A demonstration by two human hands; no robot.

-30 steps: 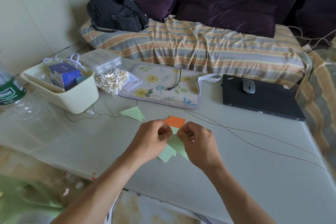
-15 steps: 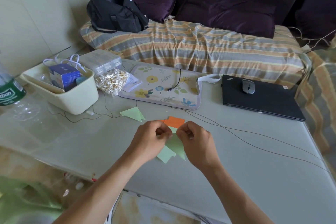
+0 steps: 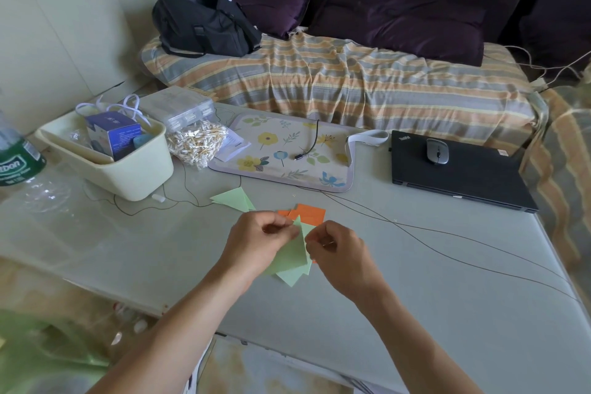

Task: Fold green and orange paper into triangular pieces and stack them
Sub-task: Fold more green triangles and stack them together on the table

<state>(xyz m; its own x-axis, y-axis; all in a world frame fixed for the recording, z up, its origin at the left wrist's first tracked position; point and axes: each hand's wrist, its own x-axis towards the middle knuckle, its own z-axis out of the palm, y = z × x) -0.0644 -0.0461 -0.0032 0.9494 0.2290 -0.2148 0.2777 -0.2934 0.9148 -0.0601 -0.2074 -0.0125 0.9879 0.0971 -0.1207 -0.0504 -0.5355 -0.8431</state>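
The green paper (image 3: 292, 254) stands between the two hands, its point up and away from the person, its long axis running back toward the wrists. The left hand (image 3: 259, 245) pinches its left edge near the tip; the right hand (image 3: 339, 251), fingers curled together just beside it, looks barely touching. Orange paper (image 3: 308, 214) lies on the counter (image 3: 447, 297) just beyond both hands.

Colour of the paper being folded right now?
Light green paper, pinched by the left hand and right hand; head view.
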